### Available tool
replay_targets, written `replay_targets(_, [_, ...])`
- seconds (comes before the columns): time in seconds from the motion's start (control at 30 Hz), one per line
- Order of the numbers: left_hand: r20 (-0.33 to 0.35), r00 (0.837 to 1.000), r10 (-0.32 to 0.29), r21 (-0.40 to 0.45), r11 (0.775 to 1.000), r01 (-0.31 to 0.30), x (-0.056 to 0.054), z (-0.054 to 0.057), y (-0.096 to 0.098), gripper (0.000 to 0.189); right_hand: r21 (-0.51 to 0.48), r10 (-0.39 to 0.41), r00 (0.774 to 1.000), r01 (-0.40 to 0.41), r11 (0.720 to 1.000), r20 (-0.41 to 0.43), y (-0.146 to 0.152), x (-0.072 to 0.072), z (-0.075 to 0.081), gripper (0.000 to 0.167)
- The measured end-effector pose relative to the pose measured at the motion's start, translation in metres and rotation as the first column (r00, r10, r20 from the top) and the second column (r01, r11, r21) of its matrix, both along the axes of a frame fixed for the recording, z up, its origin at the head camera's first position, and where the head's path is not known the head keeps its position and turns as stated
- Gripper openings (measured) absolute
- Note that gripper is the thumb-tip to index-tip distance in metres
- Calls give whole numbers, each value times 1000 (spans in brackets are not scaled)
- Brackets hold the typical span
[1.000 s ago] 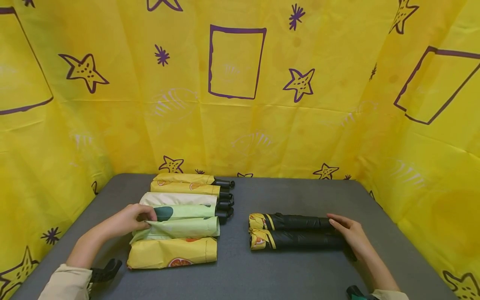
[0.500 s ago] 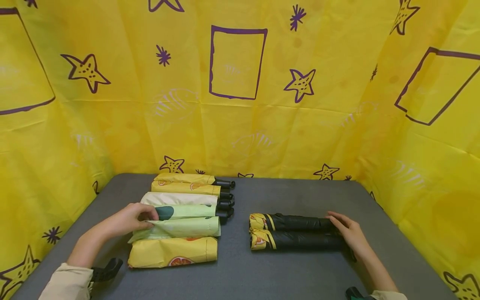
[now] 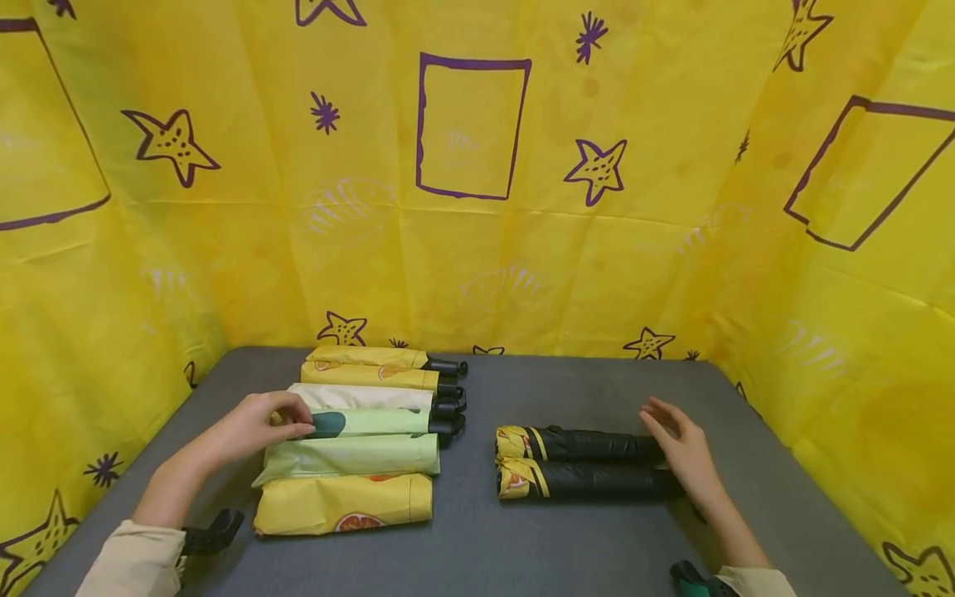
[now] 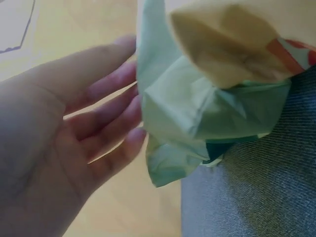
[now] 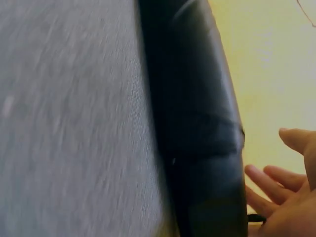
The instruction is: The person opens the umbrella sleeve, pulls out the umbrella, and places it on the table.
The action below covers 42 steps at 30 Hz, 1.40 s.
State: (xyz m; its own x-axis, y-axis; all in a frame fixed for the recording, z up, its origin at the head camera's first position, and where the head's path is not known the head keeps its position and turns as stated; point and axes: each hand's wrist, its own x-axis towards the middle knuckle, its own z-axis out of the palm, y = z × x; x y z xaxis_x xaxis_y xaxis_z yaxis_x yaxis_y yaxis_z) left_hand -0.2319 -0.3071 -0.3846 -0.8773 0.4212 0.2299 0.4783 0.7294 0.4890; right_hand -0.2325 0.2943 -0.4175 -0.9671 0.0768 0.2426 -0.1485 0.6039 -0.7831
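Note:
My left hand (image 3: 261,424) is over the left ends of a row of folded umbrellas and fabric sleeves, fingers loosely bent. In the left wrist view its fingertips lie beside a pale green sleeve (image 4: 182,103). Below it in the head view lies a yellow sleeve (image 3: 343,504) with orange slices. My right hand (image 3: 682,448) is at the right ends of two black folded umbrellas with yellow trim, the far umbrella (image 3: 597,444) and the near umbrella (image 3: 597,481). Its fingers are extended and hold nothing; the right wrist view shows them apart from a black umbrella (image 5: 197,113).
Behind the green sleeve lie a green-leaf umbrella (image 3: 380,421), a cream umbrella (image 3: 366,396) and two yellow umbrellas, one of them the far yellow umbrella (image 3: 373,356), black handles to the right. The grey table (image 3: 477,547) is enclosed by yellow patterned cloth (image 3: 477,274).
My left hand has let go of the green sleeve's edge and risen a little. My right hand has lifted and shifted slightly left and away from me, its fingers coming off the far black umbrella.

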Motion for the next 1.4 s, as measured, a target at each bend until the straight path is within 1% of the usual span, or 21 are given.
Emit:
replay_targets(0.1, [-76, 996, 47, -8, 999, -48, -1, -2, 0, 12, -30, -16, 999, 15, 999, -44, -10, -2, 3, 50])
replay_targets(0.17, [-111, 991, 80, -18, 996, -83, -2, -3, 0, 17, -62, -14, 998, 10, 998, -63, -16, -3, 4, 48])
replay_targets(0.3, [-135, 984, 114, -43, 992, -121, -1, -3, -1, 30, -136, 25, 998, -33, 990, -61, -28, -3, 7, 47])
replay_targets(0.4, [-131, 986, 108, -54, 992, -115, -1, -4, -3, 36, -174, 65, 997, -70, 982, -31, -37, -3, 9, 49])
replay_targets(0.5, [-114, 988, 102, -57, 992, -109, -2, -6, -4, 37, -199, 97, 995, -97, 975, -10, -47, -6, 10, 50])
replay_targets(0.67, [-76, 993, 93, -86, 991, -99, -3, -9, -6, 38, -242, 118, 992, -106, 964, 34, -68, -12, 9, 49])
replay_targets(0.8, [-70, 993, 96, -100, 990, -103, -3, -12, -6, 39, -271, 146, 987, -124, 954, 62, -87, -16, 9, 47])
replay_targets(0.97, [-65, 993, 93, -99, 990, -100, -3, -14, -8, 41, -312, 190, 980, -165, 936, 51, -108, -20, 10, 46])
replay_targets(1.17, [-75, 994, 79, -102, 991, -86, -4, -15, -9, 41, -367, 251, 967, -217, 905, 48, -130, -24, 12, 44])
replay_targets(1.4, [-80, 994, 76, -109, 990, -84, -6, -16, -10, 40, -391, 304, 952, -262, 882, 48, -158, -24, 13, 44])
